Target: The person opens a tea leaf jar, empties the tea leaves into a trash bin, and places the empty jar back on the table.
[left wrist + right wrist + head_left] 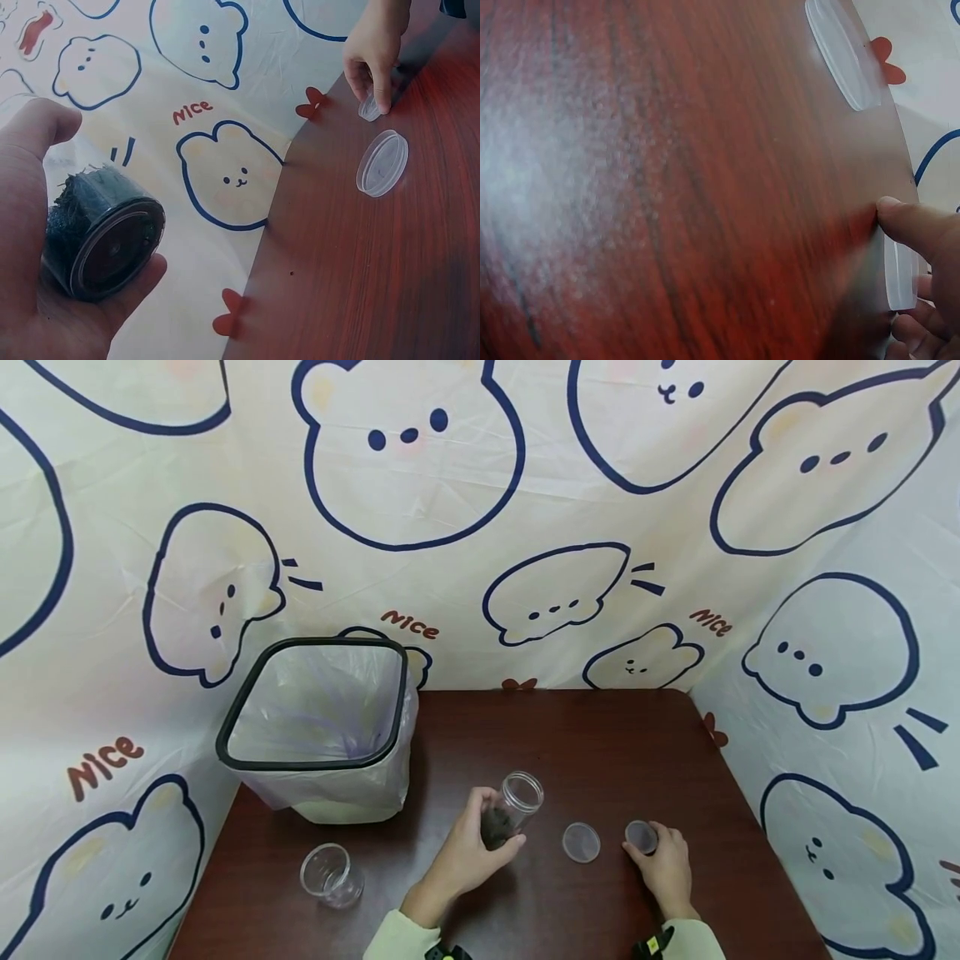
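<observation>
My left hand (463, 856) grips a clear jar (522, 793) tilted above the table, its open mouth angled away from me. Dark, shredded dry material (73, 199) lies in its bottom end, seen up close in the left wrist view. Over to the right, my right hand (670, 870) pinches a small round translucent lid (641, 836) at the table between thumb and fingers. A second round lid (581, 842) lies flat between the two hands; it also shows at the top of the right wrist view.
A bin (405, 777) with a black rim and a white liner bag stands at the back left of the dark wooden table (562, 735). Another clear jar (341, 881) stands in front of it. Patterned cloth (450, 585) hangs behind and along the sides.
</observation>
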Demonstrator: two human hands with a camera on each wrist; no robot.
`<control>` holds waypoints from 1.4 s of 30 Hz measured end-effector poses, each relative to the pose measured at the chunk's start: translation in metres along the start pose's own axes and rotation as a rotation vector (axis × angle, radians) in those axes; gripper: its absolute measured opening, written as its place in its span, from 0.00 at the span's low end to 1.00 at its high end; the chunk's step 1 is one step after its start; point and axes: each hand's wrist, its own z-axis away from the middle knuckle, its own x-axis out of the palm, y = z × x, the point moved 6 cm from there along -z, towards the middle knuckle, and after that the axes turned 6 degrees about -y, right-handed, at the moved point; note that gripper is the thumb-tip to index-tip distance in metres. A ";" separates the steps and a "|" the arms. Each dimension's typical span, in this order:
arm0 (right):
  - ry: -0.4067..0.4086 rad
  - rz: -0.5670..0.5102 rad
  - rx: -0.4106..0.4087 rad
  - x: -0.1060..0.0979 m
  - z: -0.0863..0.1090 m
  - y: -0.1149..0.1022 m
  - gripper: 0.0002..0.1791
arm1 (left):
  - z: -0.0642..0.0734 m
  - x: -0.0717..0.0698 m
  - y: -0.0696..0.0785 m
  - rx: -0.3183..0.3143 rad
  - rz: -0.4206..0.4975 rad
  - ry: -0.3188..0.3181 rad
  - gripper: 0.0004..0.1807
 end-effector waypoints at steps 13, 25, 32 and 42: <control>0.043 -0.046 0.003 -0.003 0.002 -0.003 0.43 | 0.003 -0.008 0.009 0.047 -0.020 -0.001 0.29; 0.212 -0.182 -0.148 -0.029 0.003 -0.047 0.24 | 0.014 -0.042 0.040 0.040 -0.037 0.070 0.29; 0.163 -0.219 -0.239 -0.038 0.000 -0.096 0.19 | 0.021 -0.075 0.056 0.065 -0.128 0.120 0.29; 0.004 -0.417 -0.326 -0.041 -0.001 -0.164 0.16 | 0.031 -0.132 0.078 0.080 -0.316 0.212 0.30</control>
